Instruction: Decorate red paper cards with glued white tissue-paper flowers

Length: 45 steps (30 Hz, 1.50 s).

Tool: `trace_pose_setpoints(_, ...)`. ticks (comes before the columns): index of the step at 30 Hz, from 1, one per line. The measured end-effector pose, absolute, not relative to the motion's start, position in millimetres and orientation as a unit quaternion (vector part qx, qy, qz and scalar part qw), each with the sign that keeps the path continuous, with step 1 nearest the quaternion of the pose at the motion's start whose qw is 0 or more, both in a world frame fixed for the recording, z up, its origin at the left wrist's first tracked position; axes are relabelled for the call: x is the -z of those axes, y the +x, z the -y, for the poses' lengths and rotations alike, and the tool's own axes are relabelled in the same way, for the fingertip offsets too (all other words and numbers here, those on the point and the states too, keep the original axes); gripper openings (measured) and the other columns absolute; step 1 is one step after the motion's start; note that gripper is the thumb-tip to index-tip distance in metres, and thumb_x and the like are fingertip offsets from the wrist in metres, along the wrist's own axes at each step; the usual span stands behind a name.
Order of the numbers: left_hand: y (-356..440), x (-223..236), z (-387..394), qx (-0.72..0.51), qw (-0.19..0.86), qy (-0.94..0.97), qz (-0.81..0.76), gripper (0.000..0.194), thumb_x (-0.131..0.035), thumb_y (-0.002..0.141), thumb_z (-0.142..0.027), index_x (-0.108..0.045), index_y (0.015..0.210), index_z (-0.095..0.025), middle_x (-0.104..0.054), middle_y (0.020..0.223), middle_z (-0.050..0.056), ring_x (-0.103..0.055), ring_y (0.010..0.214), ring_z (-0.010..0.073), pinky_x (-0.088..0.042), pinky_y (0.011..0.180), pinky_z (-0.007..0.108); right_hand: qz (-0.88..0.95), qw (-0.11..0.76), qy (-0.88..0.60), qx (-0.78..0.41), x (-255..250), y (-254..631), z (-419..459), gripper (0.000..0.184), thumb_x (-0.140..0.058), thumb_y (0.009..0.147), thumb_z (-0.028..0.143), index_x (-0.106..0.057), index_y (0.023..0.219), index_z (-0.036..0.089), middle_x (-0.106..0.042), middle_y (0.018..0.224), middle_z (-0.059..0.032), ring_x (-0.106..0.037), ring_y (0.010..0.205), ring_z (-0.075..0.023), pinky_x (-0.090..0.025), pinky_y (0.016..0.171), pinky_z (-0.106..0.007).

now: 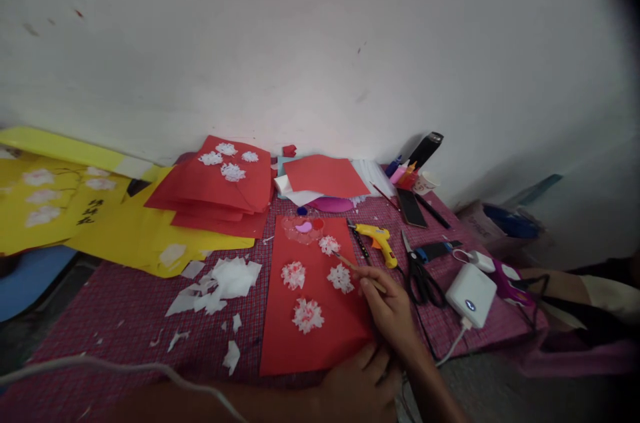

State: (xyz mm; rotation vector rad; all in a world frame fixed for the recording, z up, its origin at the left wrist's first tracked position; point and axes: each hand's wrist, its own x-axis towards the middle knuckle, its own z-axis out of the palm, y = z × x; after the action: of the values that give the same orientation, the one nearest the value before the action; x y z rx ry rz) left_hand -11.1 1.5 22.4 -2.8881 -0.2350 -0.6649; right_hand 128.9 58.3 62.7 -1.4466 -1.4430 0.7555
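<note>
A red paper sheet [310, 336] lies on the chequered cloth [125, 316] with several white tissue flowers glued to it, one being the flower [341, 277] near the right edge. My right hand [390, 309] pinches a thin wooden brush [359, 269] whose tip reaches toward the top flower [329, 244]. My left hand [360, 386] rests with fingers curled at the sheet's lower right corner, holding it down. A small palette [303, 228] with pink and red paint sits at the sheet's top.
White paper scraps [220, 286] lie left of the sheet. Red sheets [220, 189] and yellow sheets [140, 229] pile at the back left. On the right are a yellow glue gun [379, 239], black scissors [420, 273], a white power bank [470, 294] and bottles [405, 173] by the wall.
</note>
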Motion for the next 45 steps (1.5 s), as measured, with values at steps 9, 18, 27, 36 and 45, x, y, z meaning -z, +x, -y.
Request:
trace_pose_setpoints(9, -12.8, -23.3, -1.3, 0.222, 0.072, -0.97, 0.076, 0.035, -0.051, 0.097, -0.037, -0.07, 0.12, -0.019, -0.06, 0.138, 0.012, -0.056, 0.125, 0.0341, -0.036, 0.105, 0.047, 0.592, 0.467, -0.586, -0.298, -61.2, 126.8, -63.6, 0.021, -0.056, 0.092, 0.033, -0.07, 0.103, 0.022, -0.072, 0.092, -0.0046, -0.066, 0.079, -0.0192, -0.053, 0.073, -0.028)
trace_pose_setpoints(18, -11.3, -21.5, -1.2, 0.208, 0.075, -0.972, 0.076, 0.034, -0.047, 0.099, -0.035, -0.07, 0.12, -0.021, -0.059, 0.139, 0.012, -0.057, 0.124, 0.0319, -0.036, 0.104, 0.046, 0.604, 0.463, -0.583, -0.284, -72.2, 120.7, -73.3, 0.02, -0.055, 0.092, 0.033, -0.07, 0.102, 0.024, -0.072, 0.096, -0.0048, -0.067, 0.086, -0.0212, -0.054, 0.075, -0.029)
trace_pose_setpoints(27, -9.0, -13.5, 0.1, 0.247, 0.087, -0.961, 0.087, 0.036, -0.043, 0.101, -0.036, -0.071, 0.117, -0.02, -0.063, 0.134, 0.009, -0.059, 0.12, 0.0298, -0.037, 0.104, 0.045, 0.62, 0.448, -0.577, -0.286, -69.1, 115.4, -83.5, 0.02, -0.056, 0.091, 0.032, -0.071, 0.103, 0.025, -0.073, 0.096, -0.0048, -0.068, 0.083, -0.0211, -0.054, 0.074, -0.03)
trace_pose_setpoints(36, -9.8, -18.8, -1.1, 0.214, 0.097, -0.968, 0.086, 0.038, -0.041, 0.101, -0.038, -0.07, 0.121, -0.022, -0.062, 0.136, 0.009, -0.058, 0.123, 0.0298, -0.037, 0.102, 0.043, 0.625, 0.439, -0.578, -0.287, -67.8, 116.7, -87.3, 0.023, -0.056, 0.09, 0.032, -0.071, 0.105, 0.024, -0.074, 0.097, -0.006, -0.068, 0.084, -0.0221, -0.055, 0.075, -0.032)
trace_pose_setpoints(45, -8.9, -12.6, 0.6, 0.23, 0.1, -0.964, 0.093, 0.04, -0.042, 0.101, -0.037, -0.067, 0.125, -0.019, -0.059, 0.14, 0.01, -0.055, 0.126, 0.031, -0.035, 0.106, 0.045, 0.61, 0.46, -0.582, -0.28, -79.9, 117.2, -84.6, 0.02, -0.056, 0.091, 0.032, -0.071, 0.103, 0.025, -0.073, 0.098, -0.0045, -0.067, 0.088, -0.0212, -0.053, 0.078, -0.03)
